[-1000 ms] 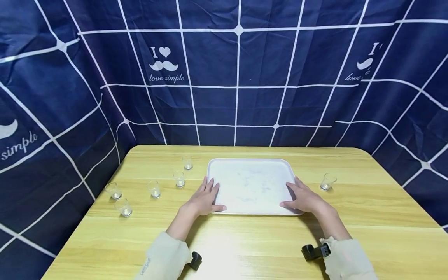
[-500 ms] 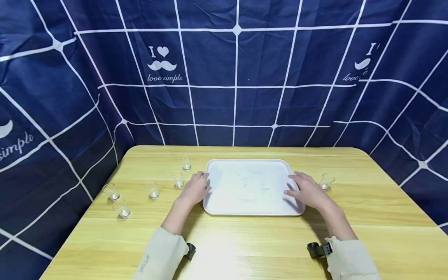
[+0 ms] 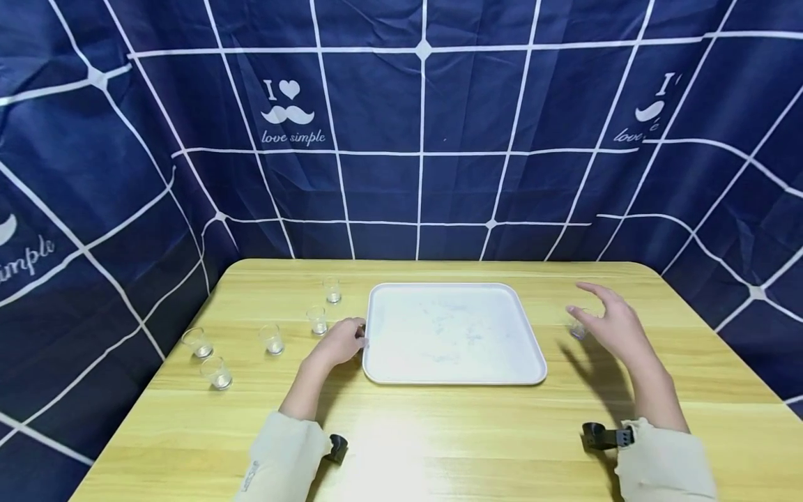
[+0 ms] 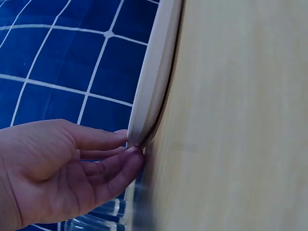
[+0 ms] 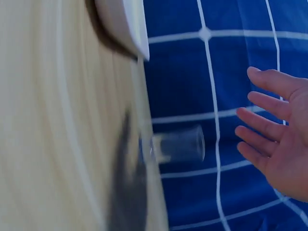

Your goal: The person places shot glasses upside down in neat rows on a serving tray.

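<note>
Five small glasses (image 3: 272,339) stand on the table (image 3: 439,432) left of the white tray (image 3: 452,333), the nearest (image 3: 317,320) just beside the left hand (image 3: 339,341). That hand pinches the tray's left rim with curled fingertips (image 4: 126,144). Right of the tray, the right hand (image 3: 611,322) hovers released, fingers spread, just beside a sixth glass (image 5: 178,143), not touching it.

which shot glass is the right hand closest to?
The lone shot glass right of the white tray, just beside the open right hand. The other five glasses all stand left of the tray.
</note>
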The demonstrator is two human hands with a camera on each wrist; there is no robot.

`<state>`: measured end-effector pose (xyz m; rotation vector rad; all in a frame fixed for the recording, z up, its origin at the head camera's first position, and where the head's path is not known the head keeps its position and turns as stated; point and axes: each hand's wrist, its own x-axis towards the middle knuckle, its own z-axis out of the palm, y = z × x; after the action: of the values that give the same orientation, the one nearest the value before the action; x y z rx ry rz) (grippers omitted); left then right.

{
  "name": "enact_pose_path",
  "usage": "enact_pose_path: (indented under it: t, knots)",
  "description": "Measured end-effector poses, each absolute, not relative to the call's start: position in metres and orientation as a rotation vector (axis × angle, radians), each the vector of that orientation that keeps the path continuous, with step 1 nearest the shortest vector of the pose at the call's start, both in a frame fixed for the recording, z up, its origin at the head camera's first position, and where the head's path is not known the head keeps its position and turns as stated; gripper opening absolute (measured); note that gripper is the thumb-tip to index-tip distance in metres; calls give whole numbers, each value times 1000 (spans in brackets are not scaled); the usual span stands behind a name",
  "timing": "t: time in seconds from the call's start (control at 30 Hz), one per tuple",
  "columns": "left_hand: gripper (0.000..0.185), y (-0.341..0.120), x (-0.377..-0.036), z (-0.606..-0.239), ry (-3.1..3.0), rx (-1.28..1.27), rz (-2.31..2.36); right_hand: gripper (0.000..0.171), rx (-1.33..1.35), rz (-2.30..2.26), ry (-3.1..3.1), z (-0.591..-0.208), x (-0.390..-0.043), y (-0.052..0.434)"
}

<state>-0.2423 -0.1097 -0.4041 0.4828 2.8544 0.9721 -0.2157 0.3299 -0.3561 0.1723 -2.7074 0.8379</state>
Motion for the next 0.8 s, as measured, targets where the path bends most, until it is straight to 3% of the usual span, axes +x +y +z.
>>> enact_pose_path:
  t: [0.27,0.53,0.8]
  knots:
    - [47,-115,-247,-415,2308,209,1682,66,124,1148,-2737,-372,-210,366]
    - [52,-117,-247,-416,2194,132,1765,72,151,1441,-2728,-400,-218,391]
    - [52,-118,-245,-416,2201,136,1765,66,180,1459,-2677,-416,-224,395]
